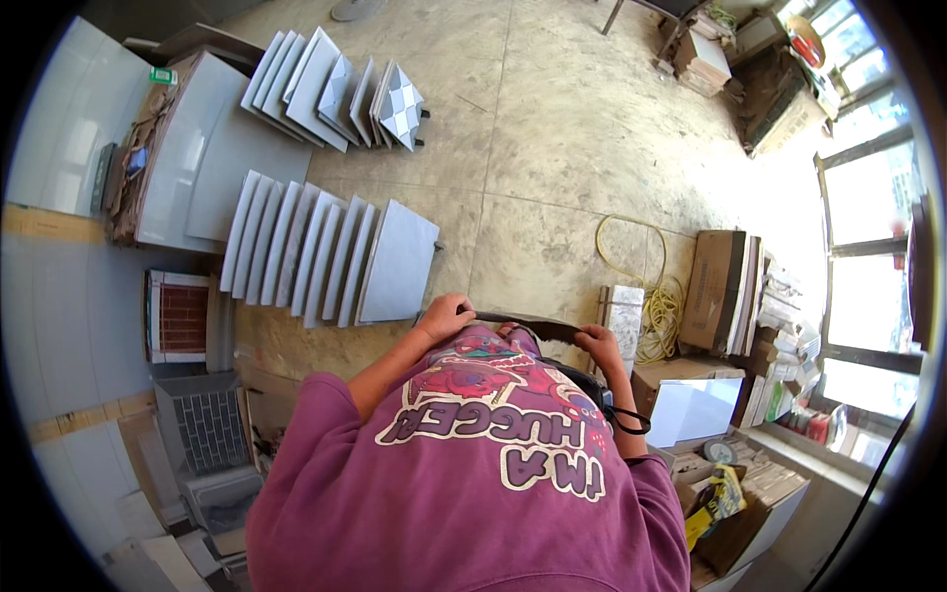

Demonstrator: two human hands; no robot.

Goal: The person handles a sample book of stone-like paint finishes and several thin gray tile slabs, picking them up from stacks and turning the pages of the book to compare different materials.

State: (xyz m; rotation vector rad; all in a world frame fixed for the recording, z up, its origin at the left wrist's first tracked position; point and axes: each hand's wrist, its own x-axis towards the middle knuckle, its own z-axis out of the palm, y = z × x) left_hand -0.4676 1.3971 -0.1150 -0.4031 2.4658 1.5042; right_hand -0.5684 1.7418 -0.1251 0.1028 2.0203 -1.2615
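Note:
In front of my waist, a dark thin bowed strip (538,321) stretches between my two hands; its kind is not clear. My left hand (451,314) has its fingers closed on the left end. At the other end, my right hand (599,345) pinches the strip between thumb and fingers. A black strap (631,422) loops by my right wrist. Just left of my left hand stands a row of upright grey tiles (397,261), lined up in a rack.
Farther off is a second row of tiles (321,94), beside large leaning slabs (207,138). To the right lie a coiled yellow hose (663,321), a carton (712,286) and a box with a white sheet (695,407). Concrete floor (552,128) spreads ahead.

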